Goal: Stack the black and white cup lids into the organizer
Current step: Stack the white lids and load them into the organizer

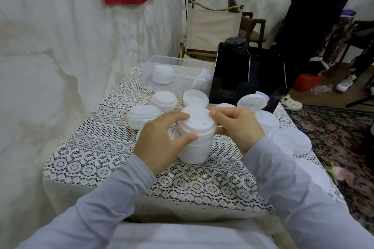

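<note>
White lid stack point(194, 139) stands mid-table on the lace cloth point(202, 184); my left hand point(159, 143) and right hand point(238, 127) both clasp its top, black organizer point(242, 79) just beyond

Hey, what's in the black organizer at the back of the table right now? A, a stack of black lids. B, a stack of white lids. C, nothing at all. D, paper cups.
A: a stack of black lids stands in the black organizer, while the left hand and right hand hold the white lid stack nearer the camera.
</note>
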Motion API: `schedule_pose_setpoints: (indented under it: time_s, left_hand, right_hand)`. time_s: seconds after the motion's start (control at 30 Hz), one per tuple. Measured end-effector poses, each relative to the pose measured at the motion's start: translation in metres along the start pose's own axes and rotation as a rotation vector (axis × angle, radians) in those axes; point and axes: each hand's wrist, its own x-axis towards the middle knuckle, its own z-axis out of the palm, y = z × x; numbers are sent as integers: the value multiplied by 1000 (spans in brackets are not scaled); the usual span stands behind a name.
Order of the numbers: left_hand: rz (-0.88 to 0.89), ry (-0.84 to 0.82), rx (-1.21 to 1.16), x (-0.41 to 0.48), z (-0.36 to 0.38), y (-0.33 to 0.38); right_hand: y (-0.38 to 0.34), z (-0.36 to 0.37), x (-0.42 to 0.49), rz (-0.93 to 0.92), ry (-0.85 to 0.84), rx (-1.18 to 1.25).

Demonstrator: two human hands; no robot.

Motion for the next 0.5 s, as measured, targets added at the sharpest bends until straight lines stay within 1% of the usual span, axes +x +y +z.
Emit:
schedule_pose_setpoints:
  time_s: [0.1, 0.17, 0.3, 0.5]
  left_hand:
    - [26, 10, 30, -6, 4, -6]
    - [32, -2, 20, -7, 5, -11]
    - [39, -30, 9, -8, 7, -15]
    - [94, -74, 48, -13, 8, -18]
  right_hand:
    - [4, 0, 0, -68, 7, -180]
    - [8, 0, 1, -83, 13, -245]
    - [17, 0, 0, -69, 29, -270]
    - [24, 1, -8, -78, 34, -241]
